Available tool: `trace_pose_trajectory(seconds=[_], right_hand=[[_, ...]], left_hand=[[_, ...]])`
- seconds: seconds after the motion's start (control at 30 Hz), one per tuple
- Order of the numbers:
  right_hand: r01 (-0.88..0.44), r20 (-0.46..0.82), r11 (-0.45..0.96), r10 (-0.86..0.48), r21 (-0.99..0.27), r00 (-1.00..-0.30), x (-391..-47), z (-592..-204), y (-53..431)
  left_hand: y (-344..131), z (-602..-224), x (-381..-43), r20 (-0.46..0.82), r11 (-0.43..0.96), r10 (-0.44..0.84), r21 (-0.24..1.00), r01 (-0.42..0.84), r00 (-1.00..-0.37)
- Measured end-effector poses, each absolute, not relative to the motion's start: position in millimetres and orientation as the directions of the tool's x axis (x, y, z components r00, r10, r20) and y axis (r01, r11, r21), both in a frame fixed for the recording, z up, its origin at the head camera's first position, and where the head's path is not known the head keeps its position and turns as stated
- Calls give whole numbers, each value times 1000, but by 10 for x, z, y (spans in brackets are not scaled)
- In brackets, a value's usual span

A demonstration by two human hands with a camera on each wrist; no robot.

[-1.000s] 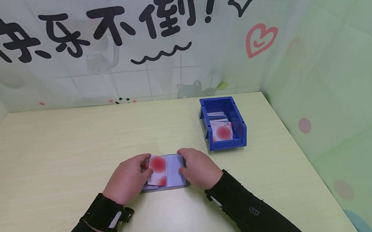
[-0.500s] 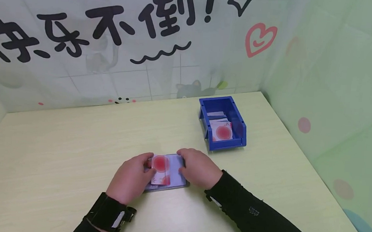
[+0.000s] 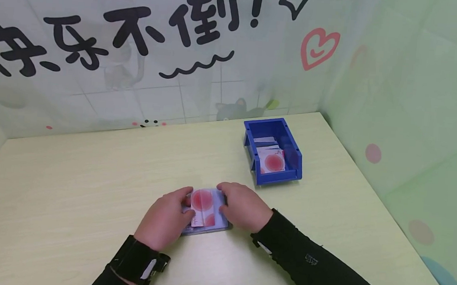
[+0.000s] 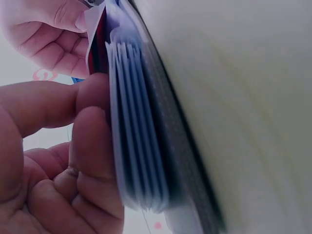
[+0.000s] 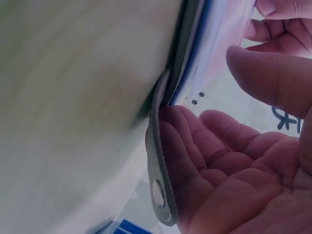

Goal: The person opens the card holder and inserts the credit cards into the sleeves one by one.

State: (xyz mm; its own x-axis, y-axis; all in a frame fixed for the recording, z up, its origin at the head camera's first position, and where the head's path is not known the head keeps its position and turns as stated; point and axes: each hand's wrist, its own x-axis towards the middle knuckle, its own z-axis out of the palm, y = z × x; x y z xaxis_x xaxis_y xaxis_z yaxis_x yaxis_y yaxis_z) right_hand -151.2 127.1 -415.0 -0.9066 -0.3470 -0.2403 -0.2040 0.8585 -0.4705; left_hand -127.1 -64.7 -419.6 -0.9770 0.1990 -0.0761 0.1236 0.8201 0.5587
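Observation:
A card holder (image 3: 221, 211) with pale clear sleeves lies opened on the table in the head view. Over its sleeves is a white card (image 3: 203, 207) with red circles, its right part seen through clear plastic. My left hand (image 3: 164, 220) pinches the card's left edge between thumb and fingers. At the holder's right edge, my right hand (image 3: 246, 208) grips with the thumb on top. The left wrist view shows a stack of sleeves (image 4: 129, 126) edge-on, beside the left fingertips. A snap strap (image 5: 158, 161) hangs along the right fingers in the right wrist view.
Behind the right hand stands a blue bin (image 3: 278, 178) holding several cards (image 3: 272, 161), some with the same red circle. A printed curtain (image 3: 155, 96) runs along the table's back edge, and a green one (image 3: 406, 129) along the right.
My left hand has moved a little to the right, carrying the card across the holder and further under the clear plastic. The right hand has kept its grip in place.

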Motion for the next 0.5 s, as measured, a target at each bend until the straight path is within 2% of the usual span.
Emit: trace_pose_trajectory(seconds=[0.5], right_hand=[[-221, -209, 845, -359, -486, -910, -1484, -4145, 1282]], left_hand=[[-594, -4217, -1294, -44, 814, 225, 557, 164, -973]])
